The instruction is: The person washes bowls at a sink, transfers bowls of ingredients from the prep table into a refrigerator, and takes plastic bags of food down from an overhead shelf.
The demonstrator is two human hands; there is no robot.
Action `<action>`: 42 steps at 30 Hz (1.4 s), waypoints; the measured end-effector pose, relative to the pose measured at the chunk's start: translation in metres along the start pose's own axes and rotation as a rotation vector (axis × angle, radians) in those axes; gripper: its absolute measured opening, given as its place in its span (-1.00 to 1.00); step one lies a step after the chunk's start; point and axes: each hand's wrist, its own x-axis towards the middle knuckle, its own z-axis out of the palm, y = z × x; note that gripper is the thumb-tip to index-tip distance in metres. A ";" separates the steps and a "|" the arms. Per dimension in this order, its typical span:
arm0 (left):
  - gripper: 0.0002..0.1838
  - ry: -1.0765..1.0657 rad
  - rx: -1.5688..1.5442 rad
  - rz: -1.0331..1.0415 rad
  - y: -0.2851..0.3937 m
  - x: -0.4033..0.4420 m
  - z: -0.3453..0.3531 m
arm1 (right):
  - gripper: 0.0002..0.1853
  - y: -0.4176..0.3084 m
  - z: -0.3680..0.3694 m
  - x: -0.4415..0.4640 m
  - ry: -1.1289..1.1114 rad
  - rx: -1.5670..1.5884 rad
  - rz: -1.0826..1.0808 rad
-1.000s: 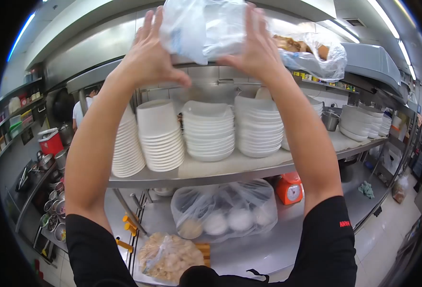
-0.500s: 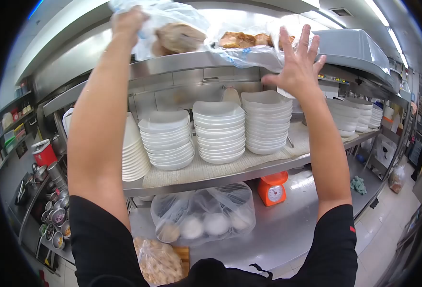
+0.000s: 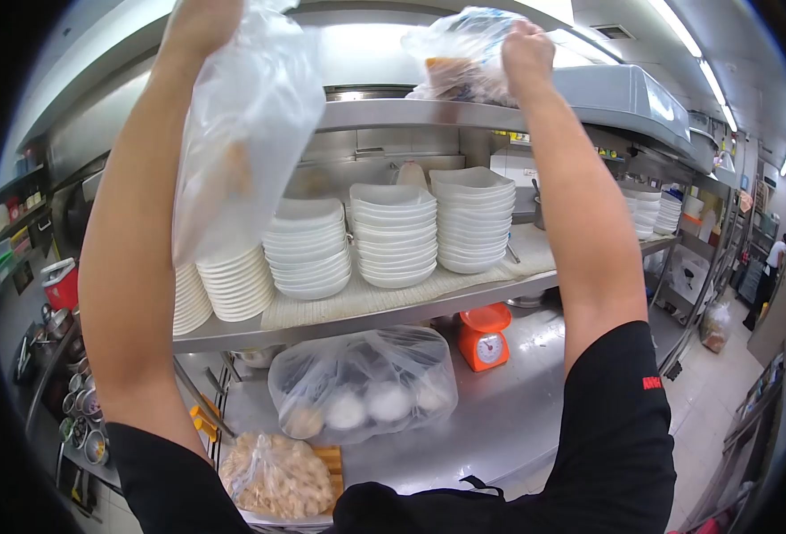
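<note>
Raised at the upper left, my left hand (image 3: 204,25) is closed on a cloudy plastic bag (image 3: 255,133) that hangs down in front of the shelf. A pale brown item shows blurred through its lower part. My right hand (image 3: 527,55) is also closed, gripping the gathered side of a second clear plastic bag (image 3: 469,53) on the top steel shelf (image 3: 411,112). Orange-brown food shows inside that bag, its kind unclear. Beside my right hand on the same shelf is a large grey tub (image 3: 620,98).
Stacks of white square bowls (image 3: 393,236) and round plates (image 3: 233,285) fill the middle shelf. On the counter below sit an orange scale (image 3: 485,338), a plastic-covered container of round white items (image 3: 366,383), and a bag of pale pieces (image 3: 277,476). A person (image 3: 771,267) stands far right.
My left hand has lifted its bag off the top shelf, and it now hangs lower left. My right hand, spread before, has closed on the other bag and pulled its side up.
</note>
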 end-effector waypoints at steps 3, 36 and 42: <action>-0.57 -0.215 -0.251 -0.166 -0.031 -0.014 -0.008 | -0.72 0.033 -0.030 0.049 0.016 -1.332 -0.596; -0.64 -0.827 -0.621 -0.101 0.002 -0.348 0.069 | -0.56 0.115 -0.278 -0.373 -0.680 -0.549 0.275; -0.62 -1.619 -0.080 0.195 0.069 -0.379 0.105 | -0.53 0.180 -0.310 -0.353 -0.758 -0.514 0.280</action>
